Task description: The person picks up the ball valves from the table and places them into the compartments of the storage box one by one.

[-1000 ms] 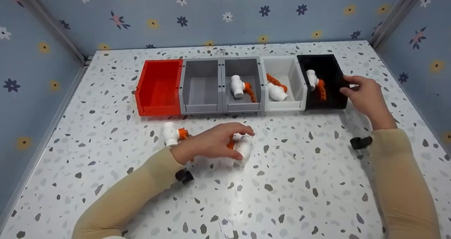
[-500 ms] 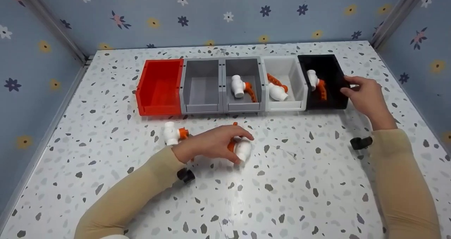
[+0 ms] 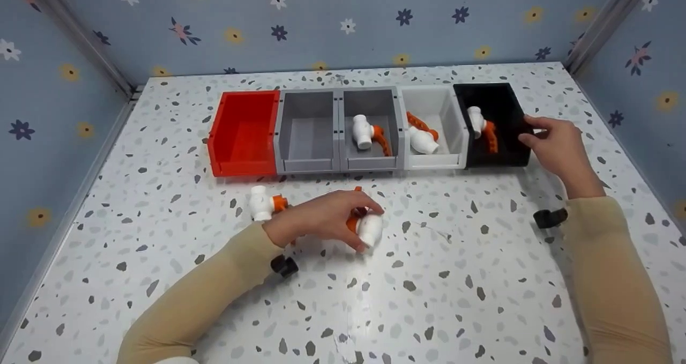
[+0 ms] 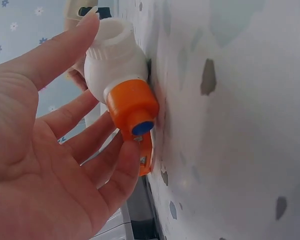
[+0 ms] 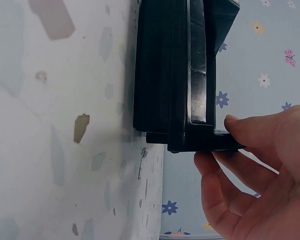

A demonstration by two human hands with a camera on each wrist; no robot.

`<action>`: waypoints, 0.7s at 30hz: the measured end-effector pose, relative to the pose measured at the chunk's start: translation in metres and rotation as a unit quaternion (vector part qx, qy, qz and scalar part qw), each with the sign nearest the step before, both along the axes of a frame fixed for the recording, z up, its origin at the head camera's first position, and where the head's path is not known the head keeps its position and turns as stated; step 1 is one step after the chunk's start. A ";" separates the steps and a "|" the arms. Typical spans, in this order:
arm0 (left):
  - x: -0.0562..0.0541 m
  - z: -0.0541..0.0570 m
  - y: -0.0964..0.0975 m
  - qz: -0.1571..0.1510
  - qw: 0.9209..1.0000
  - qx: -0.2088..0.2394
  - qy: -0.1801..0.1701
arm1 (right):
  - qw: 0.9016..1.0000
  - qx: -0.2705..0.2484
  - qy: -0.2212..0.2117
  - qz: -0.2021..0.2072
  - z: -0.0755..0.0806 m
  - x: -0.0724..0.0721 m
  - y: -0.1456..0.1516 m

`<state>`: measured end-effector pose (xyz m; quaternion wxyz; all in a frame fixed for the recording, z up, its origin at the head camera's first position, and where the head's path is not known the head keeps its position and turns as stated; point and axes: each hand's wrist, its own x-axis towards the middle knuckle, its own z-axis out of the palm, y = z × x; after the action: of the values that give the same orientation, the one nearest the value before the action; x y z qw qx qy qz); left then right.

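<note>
Holding a white-and-orange ball valve (image 3: 371, 230) in front of the grey bins (image 3: 370, 164), the left hand (image 3: 326, 214) curves thumb and fingers round it; the right hand (image 3: 557, 147) pinches the black bin (image 3: 513, 141) by its side. Only the left wrist view catches the blue cap (image 4: 143, 128).

Bright light leaves pale glare on my tabletop (image 3: 396, 305). A soft shadow edges my right sleeve (image 3: 611, 273). My wrist views look dimmer, slightly hazy.

The orange-handled white valve (image 3: 371, 229) is well apart from the upright black bin (image 3: 498, 159).
</note>
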<state>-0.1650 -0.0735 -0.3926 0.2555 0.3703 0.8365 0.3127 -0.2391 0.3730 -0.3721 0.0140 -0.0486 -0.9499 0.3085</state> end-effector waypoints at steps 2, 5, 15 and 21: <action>0.001 0.000 0.000 0.000 1.000 0.001 0.002 | 1.000 0.000 -0.002 -0.002 0.000 0.000 0.000; 0.002 0.000 0.001 0.005 1.000 0.001 0.007 | 1.000 -0.001 -0.004 -0.004 0.000 -0.001 0.000; 0.004 -0.002 0.002 0.016 1.000 0.012 0.021 | 1.000 -0.008 -0.013 -0.003 0.000 -0.001 0.000; 0.005 -0.001 0.002 0.018 0.999 0.019 0.024 | 1.000 -0.010 -0.014 -0.001 0.001 -0.001 0.000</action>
<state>-0.1602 -0.0716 -0.3933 0.2233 0.3676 0.8426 0.3240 -0.2401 0.3733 -0.3709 0.0002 -0.0538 -0.9468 0.3174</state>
